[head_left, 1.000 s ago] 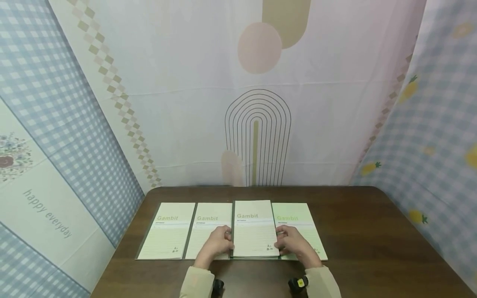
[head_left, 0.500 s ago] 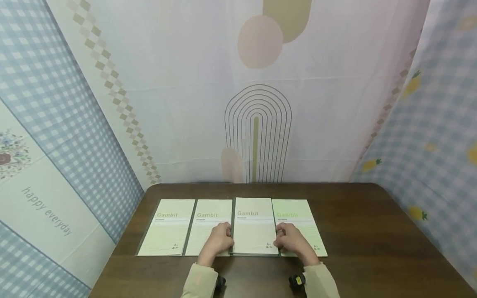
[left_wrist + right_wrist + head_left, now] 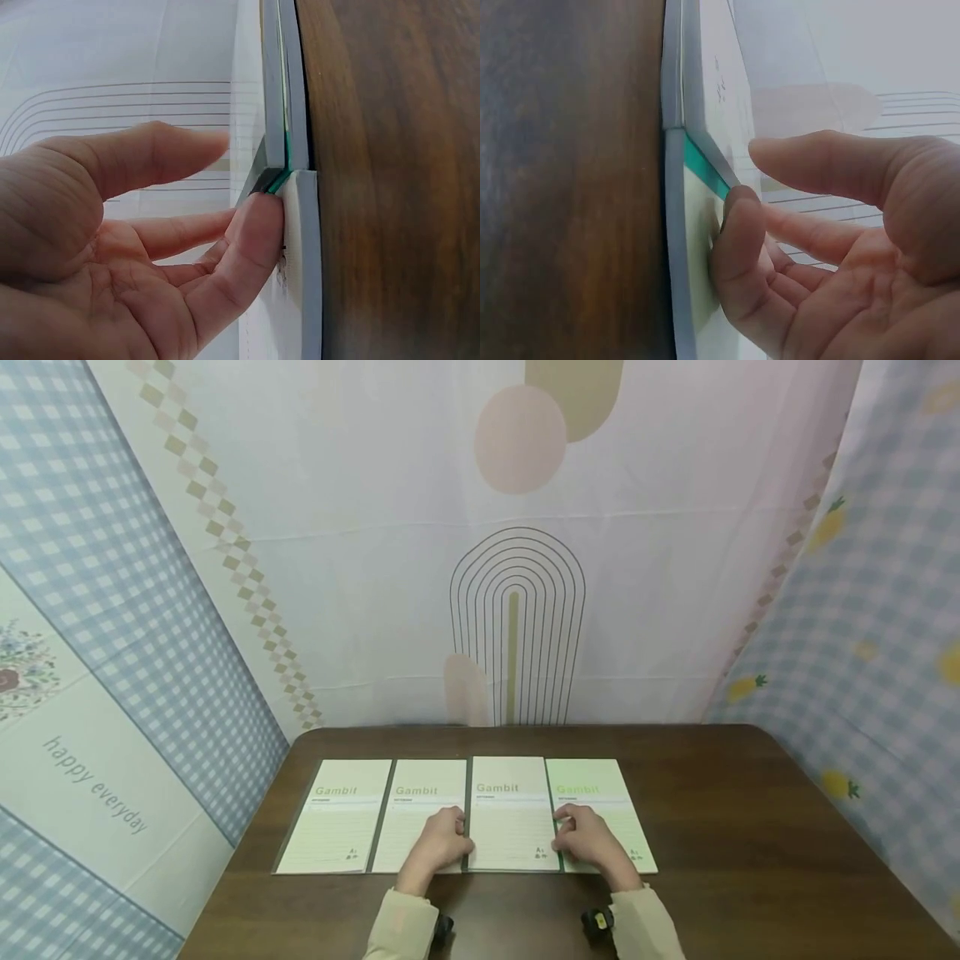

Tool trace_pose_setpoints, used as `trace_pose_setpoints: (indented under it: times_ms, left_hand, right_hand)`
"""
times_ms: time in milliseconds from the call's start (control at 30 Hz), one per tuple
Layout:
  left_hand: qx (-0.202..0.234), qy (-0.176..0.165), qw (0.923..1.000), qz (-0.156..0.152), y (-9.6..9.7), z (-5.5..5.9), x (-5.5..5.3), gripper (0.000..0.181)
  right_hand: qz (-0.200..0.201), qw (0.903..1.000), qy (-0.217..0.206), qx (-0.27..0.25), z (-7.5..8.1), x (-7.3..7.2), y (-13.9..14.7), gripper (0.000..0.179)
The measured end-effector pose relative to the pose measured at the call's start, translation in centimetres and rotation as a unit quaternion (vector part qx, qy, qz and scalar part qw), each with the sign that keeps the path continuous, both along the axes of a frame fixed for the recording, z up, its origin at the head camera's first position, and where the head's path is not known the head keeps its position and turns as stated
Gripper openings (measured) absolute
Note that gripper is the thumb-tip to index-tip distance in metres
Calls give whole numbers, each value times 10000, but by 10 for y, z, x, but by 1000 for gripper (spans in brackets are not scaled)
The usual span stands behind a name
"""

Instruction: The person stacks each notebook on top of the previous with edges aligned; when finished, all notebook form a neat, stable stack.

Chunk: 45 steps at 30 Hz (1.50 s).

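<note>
A pale Gambit notebook [image 3: 512, 818], third from the left in the row, lies on top of another, whose edge shows beneath it in both wrist views. My left hand [image 3: 435, 846] is at its left side, loosely bent fingers [image 3: 259, 225] at the near corner of its dark spine. At the right side is my right hand [image 3: 591, 842], its bent fingers [image 3: 739, 232] close against the edge beside a green spine strip [image 3: 705, 166]. Both thumbs stick out just above the cover in the wrist views. Each hand partly covers the neighbouring notebook.
Two more cream notebooks [image 3: 333, 827], [image 3: 420, 785] lie to the left, and a greener notebook [image 3: 588, 777] to the right, all side by side. They rest on a dark brown wooden table [image 3: 720, 843]. Patterned cloth [image 3: 360, 610] hangs behind and at both sides.
The third notebook has settled lower onto the one beneath, its bottom edge more evenly lined up. Both hands stay at its sides with hardly any movement. The head view has tilted slightly.
</note>
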State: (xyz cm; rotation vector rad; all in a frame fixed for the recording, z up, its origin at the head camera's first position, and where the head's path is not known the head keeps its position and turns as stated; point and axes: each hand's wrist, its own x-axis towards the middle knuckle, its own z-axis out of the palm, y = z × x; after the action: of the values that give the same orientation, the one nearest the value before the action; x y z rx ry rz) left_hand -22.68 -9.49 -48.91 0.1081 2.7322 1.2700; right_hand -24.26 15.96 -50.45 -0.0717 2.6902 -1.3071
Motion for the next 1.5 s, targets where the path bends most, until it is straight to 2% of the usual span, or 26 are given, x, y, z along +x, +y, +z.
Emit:
trace_pose_setpoints:
  times_ms: [200, 300, 400, 533, 633, 800, 967, 1100, 1267, 1500]
  left_hand:
    - [36, -2, 9999, 126, 1, -2, -1, 50]
    - [31, 90, 9998, 188, 2, 1, -3, 50]
    - [106, 237, 9996, 94, 4, 5, -4, 46]
    - [540, 219, 9982, -105, 13, 8, -2, 45]
    - [936, 28, 9953, -232, 23, 10, -3, 46]
    - [1607, -298, 9855, -464, 40, 11, -10, 48]
    - [2371, -754, 9662, -675, 55, 7, -18, 51]
    - [2766, -1037, 9524, -757, 64, 3, -20, 52]
    - [2902, -1125, 9456, -948, 74, 1, -21, 52]
    - [2739, -1219, 9414, -1549, 87, 2, -22, 51]
  right_hand:
    - [-71, 9999, 41, -114, 5, 1, 4, 39]
    - [-144, 9995, 103, -256, 6, 1, 9, 38]
    - [-256, 9987, 133, -415, 6, 1, 14, 37]
    - [-415, 9980, 134, -455, 7, 3, 23, 38]
    - [-508, 9975, 178, -458, 7, 4, 30, 38]
    - [-614, 9963, 381, -469, 11, 4, 44, 39]
    - [-801, 9953, 279, -474, 18, 7, 57, 41]
    - [-929, 9951, 231, -260, 18, 7, 67, 46]
    - [-946, 9954, 165, 22, 16, 9, 77, 54]
    - [-911, 9949, 60, 424, 18, 11, 85, 54]
